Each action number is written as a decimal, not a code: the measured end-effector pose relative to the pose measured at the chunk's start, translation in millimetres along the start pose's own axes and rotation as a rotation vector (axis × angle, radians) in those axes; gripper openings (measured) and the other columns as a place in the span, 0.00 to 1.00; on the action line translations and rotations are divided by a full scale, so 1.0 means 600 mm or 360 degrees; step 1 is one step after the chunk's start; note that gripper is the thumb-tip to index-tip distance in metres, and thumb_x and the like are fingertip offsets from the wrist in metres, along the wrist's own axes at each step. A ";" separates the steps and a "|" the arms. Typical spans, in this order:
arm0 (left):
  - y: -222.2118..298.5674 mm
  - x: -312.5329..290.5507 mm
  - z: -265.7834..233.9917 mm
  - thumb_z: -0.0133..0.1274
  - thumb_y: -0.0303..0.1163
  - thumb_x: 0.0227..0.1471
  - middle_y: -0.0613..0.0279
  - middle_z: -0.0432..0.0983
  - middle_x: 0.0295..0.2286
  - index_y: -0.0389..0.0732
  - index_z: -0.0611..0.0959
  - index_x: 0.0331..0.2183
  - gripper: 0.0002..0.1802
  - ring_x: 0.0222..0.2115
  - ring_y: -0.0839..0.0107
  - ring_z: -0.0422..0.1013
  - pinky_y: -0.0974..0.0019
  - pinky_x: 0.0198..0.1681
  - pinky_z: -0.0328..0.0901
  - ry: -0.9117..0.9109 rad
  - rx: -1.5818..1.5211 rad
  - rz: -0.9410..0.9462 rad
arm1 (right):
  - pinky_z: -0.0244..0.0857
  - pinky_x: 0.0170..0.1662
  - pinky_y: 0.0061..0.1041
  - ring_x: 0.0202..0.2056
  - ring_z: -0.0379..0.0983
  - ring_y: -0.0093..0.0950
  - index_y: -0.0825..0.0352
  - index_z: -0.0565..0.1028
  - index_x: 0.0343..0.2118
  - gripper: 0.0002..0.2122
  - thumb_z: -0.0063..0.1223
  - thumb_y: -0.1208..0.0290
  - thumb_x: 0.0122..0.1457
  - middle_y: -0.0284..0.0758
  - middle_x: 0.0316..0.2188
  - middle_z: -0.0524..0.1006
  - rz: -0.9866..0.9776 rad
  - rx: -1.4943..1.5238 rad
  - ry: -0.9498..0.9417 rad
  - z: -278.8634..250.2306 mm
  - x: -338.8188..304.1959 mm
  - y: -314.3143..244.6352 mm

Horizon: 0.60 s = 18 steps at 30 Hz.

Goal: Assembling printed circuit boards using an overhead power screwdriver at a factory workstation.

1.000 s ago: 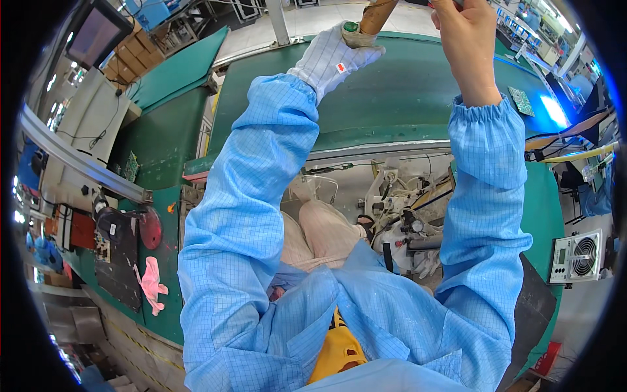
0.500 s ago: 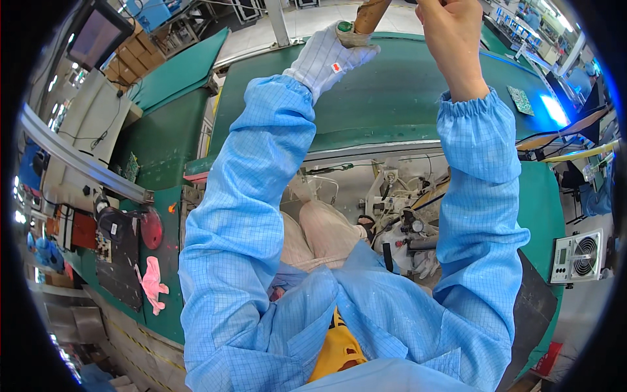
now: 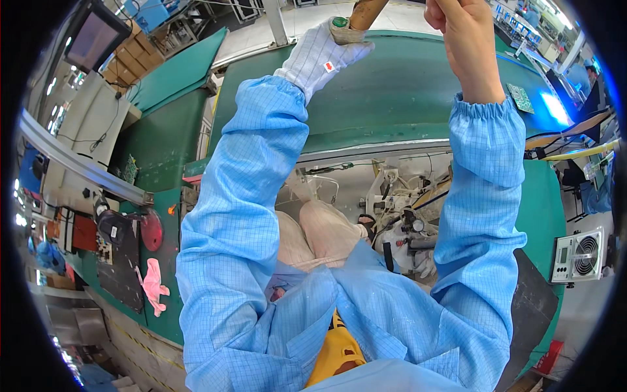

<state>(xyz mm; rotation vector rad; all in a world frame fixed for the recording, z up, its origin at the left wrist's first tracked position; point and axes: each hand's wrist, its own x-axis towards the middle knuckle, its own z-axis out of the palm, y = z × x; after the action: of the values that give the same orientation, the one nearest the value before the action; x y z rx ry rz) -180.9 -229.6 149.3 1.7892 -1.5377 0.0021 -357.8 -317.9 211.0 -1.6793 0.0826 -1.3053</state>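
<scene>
My left hand, in a white striped glove with a small red mark, is raised over the far green work surface. It is closed around the lower end of a brown, tube-like piece, which runs out of view at the top. A small green round spot shows beside the grip. My bare right hand is held up to the right, apart from the left, its fingers curled. Its fingertips reach the top edge, so anything they hold is hidden. Beyond that wrist lies a green circuit board.
A pink glove and a red round object lie on the left green bench. At the right stands a white box with a fan. A monitor hangs at the far left. Machine parts sit below the work surface.
My right hand has shifted to the right, away from the left one. My left hand has moved slightly left and up, with the brown piece still in its grip.
</scene>
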 end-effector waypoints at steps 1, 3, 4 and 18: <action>-0.006 0.003 0.004 0.56 0.56 0.42 0.52 0.76 0.28 0.36 0.76 0.35 0.31 0.30 0.58 0.74 0.61 0.38 0.68 -0.0001 -0.0001 0.0003 | 0.45 0.19 0.12 0.16 0.54 0.10 0.66 0.73 0.28 0.07 0.47 0.69 0.59 0.19 0.15 0.62 0.0002 0.0028 0.0007 -0.002 0.000 0.000; -0.017 0.006 0.006 0.56 0.56 0.41 0.52 0.76 0.28 0.36 0.76 0.35 0.31 0.30 0.58 0.74 0.61 0.38 0.68 0.0071 0.0018 0.0039 | 0.44 0.19 0.12 0.17 0.53 0.10 0.67 0.73 0.28 0.07 0.47 0.70 0.59 0.19 0.15 0.62 -0.0022 -0.0084 0.0086 0.011 -0.003 -0.011; -0.023 0.006 0.006 0.56 0.56 0.41 0.52 0.76 0.28 0.36 0.76 0.35 0.31 0.30 0.58 0.74 0.61 0.38 0.68 0.0075 0.0021 0.0037 | 0.44 0.20 0.12 0.18 0.53 0.09 0.69 0.74 0.28 0.07 0.47 0.71 0.58 0.20 0.16 0.63 -0.0043 -0.0199 0.0167 0.016 -0.004 -0.014; -0.005 -0.006 -0.010 0.56 0.55 0.42 0.51 0.76 0.28 0.35 0.76 0.35 0.31 0.30 0.57 0.73 0.61 0.37 0.68 0.0037 0.0017 0.0031 | 0.52 0.23 0.13 0.20 0.59 0.12 0.70 0.74 0.32 0.08 0.49 0.70 0.58 0.22 0.19 0.67 -0.0145 0.0005 0.0131 0.006 0.005 0.026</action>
<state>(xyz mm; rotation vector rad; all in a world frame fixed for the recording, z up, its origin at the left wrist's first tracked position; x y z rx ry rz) -176.9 -223.4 150.5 1.7768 -1.5413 0.0405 -346.5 -325.8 202.4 -1.6427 0.0532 -1.4424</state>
